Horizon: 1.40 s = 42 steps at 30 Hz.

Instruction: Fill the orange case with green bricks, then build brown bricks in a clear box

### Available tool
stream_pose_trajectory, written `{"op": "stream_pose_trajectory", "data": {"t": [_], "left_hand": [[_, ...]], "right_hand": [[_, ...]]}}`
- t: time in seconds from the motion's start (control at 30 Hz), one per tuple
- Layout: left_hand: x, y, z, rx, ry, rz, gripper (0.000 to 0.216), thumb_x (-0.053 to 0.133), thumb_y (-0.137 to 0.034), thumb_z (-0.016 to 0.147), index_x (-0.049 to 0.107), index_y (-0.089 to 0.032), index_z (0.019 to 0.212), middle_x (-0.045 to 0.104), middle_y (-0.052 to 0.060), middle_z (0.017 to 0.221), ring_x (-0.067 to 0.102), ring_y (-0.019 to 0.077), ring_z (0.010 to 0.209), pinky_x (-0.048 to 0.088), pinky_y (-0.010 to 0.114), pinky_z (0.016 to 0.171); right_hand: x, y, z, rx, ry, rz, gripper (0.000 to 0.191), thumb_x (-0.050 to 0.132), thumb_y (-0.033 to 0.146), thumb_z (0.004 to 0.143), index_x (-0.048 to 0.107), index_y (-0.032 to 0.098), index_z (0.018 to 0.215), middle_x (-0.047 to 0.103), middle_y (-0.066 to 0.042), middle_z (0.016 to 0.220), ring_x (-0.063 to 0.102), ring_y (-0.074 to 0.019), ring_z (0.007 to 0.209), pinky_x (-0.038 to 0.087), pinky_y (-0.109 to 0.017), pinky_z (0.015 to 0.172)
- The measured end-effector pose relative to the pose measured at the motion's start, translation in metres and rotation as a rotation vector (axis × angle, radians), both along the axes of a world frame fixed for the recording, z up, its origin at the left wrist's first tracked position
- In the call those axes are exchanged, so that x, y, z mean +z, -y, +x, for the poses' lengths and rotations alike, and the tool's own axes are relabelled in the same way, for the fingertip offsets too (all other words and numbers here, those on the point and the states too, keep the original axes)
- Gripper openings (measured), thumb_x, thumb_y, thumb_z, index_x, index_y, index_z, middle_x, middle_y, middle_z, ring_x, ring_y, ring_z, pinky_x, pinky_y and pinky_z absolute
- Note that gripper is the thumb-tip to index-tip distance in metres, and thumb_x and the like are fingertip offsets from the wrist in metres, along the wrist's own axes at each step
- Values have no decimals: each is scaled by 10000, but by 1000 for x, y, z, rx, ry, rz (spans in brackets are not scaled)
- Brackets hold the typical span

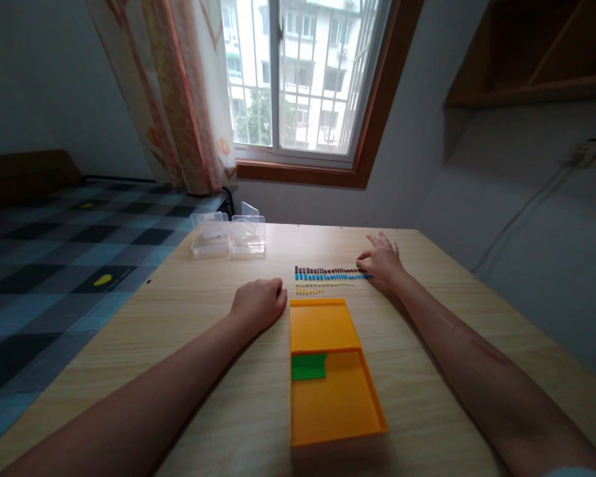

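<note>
Pale table (189, 291) before window (312, 86), left hand (259, 303) fisted, right hand (383, 261) pinching tiny piece (358, 265)

We are looking at a brown-framed window (305, 79), with a flowered curtain (179, 93) hanging at its left. We are seeing a bed (104, 232) with checked bedding on the left and a wooden shelf (531, 95) on the right wall (511, 159).

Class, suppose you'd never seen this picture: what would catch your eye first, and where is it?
Likely the bright orange case, open on the table at lower centre, a green piece in its nearer half. Just beyond it, rows of tiny dark, blue and yellowish pieces run towards the right hand. The bright window stands out beyond the table.
</note>
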<state>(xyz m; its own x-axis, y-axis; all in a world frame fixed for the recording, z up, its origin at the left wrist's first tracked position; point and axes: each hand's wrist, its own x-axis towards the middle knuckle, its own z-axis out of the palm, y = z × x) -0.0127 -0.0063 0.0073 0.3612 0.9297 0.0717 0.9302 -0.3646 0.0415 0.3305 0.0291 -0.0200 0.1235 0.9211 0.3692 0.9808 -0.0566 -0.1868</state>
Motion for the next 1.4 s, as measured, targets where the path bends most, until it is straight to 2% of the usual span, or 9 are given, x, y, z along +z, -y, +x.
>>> {"op": "stream_pose_trajectory", "data": {"t": [0.37,0.77,0.93,1.0,1.07,1.13,1.2,1.3,1.4], "left_hand": [[1,1,0,4,-23,2,357,407,-403,977,711,-221,936,776,115,969,725,284,873,441,343,650],[0,0,0,-2,-7,-3,328,431,-394,977,704,-221,926,776,111,963,726,277,876,456,334,681],[0,1,0,-4,-8,7,352,412,-401,974,713,-222,939,777,113,970,724,286,879,454,341,668],[0,1,0,-1,-9,2,358,406,-402,974,715,-224,947,777,115,979,722,284,881,458,344,678],[0,1,1,0,-8,-3,361,405,-406,974,717,-227,955,778,114,993,720,278,885,463,343,693],[0,1,1,0,-7,-7,360,409,-412,971,719,-229,964,777,113,1007,719,278,894,468,342,704],[-1,1,1,-2,-6,-2,365,407,-414,969,720,-228,967,777,114,1009,720,284,897,470,344,702],[-2,0,1,-16,-7,7,376,398,-414,968,722,-224,963,776,116,1001,722,296,890,471,348,688],[-2,0,1,-14,-12,2,386,397,-421,966,728,-223,976,776,118,1019,719,297,903,478,352,700]], "right_hand": [[0,-3,-8,56,24,-15,193,664,293,899,834,255,982,518,-117,1543,309,-357,1499,212,-647,1180],[-6,-1,-15,99,9,22,140,697,246,860,830,217,893,557,-132,1500,334,-362,1482,225,-628,1181],[16,5,-16,159,-36,105,145,680,239,875,819,199,860,615,-146,1411,442,-361,1392,292,-610,1153],[37,13,-17,224,-60,121,166,662,260,900,816,203,871,693,-135,1272,579,-308,1235,404,-521,1095],[61,30,-21,349,-91,96,181,654,296,926,812,209,907,752,-96,1063,675,-232,983,517,-393,933],[81,57,-31,574,-151,37,191,660,327,938,804,202,927,750,-67,919,668,-176,777,527,-297,719],[93,91,-48,756,-189,-20,184,653,318,960,794,202,939,733,-53,877,648,-147,728,487,-255,636],[93,141,-76,963,-133,-214,198,597,262,1013,775,213,941,719,-39,877,640,-131,756,483,-254,699],[77,171,-98,1040,-45,-349,201,577,208,1015,758,220,928,703,-26,840,634,-138,768,465,-260,713]]}}
